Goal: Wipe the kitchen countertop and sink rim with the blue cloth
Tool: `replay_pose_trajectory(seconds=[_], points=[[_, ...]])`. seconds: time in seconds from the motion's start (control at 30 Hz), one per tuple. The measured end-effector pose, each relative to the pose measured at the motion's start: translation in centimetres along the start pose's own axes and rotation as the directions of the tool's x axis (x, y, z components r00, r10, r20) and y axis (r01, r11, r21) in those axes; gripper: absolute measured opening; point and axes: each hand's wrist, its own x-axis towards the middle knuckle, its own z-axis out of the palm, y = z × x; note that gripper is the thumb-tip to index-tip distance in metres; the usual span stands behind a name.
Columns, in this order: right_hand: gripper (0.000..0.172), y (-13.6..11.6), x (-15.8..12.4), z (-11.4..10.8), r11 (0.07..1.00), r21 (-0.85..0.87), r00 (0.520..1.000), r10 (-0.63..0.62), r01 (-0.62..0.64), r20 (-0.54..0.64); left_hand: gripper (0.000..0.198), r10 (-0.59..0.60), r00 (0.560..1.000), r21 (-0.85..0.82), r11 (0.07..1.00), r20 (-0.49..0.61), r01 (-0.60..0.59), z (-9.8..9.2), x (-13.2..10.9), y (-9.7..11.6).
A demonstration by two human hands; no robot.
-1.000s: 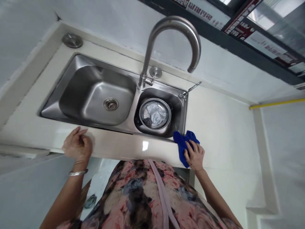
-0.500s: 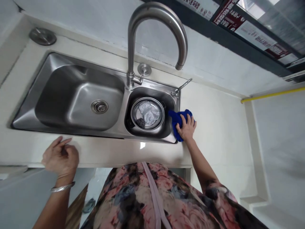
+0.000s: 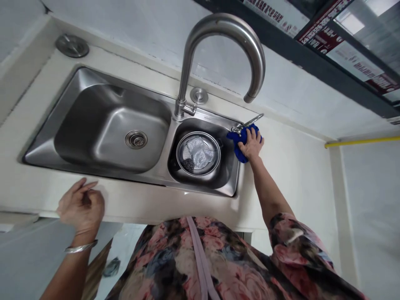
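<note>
Your cloth (image 3: 239,146) is bright blue, your sink (image 3: 93,125) silver steel, your table (image 3: 290,175) cream, your dress (image 3: 193,262) pink-and-black floral, your bangle (image 3: 80,248) silver.

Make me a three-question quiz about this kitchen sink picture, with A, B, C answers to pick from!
1. Where is the blue cloth?
A. at the sink's far right corner by the small tap
B. in the big left basin
C. hanging on the tall faucet

2. How many basins does the sink have?
A. one
B. two
C. three

3. What is the left hand doing?
A. holding a cup
B. turning the tall faucet
C. resting empty on the counter's front edge

Answers:
1 A, the right hand presses the cloth beside the small tap.
2 B, a big basin and a small one holding a strainer basket.
3 C, its fingers grip nothing.
</note>
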Motion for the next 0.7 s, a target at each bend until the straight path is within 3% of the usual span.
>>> replay_pose_trajectory(seconds=[0.13,0.33,0.5,0.7], points=[[0.073,1.1,2.4,0.1,0.993,0.010,0.993,-0.121,0.121,0.010,0.029,0.160,0.980,0.014,0.987,-0.117,-0.159,0.2,-0.2,-0.7],[0.066,3.1,5.1,0.5,0.964,0.045,0.965,-0.261,0.262,-0.013,0.028,0.138,0.986,0.052,0.990,-0.095,-0.134,0.1,-0.3,-0.5],[0.060,3.3,5.9,1.1,0.961,0.074,0.963,-0.264,0.267,-0.056,0.033,0.113,0.993,0.097,0.989,-0.024,-0.110,0.3,0.1,-0.9],[0.050,2.0,4.9,1.3,0.976,0.110,0.980,-0.179,0.188,-0.086,0.030,0.084,0.996,0.169,0.983,-0.040,-0.076,0.4,0.7,-0.6]])
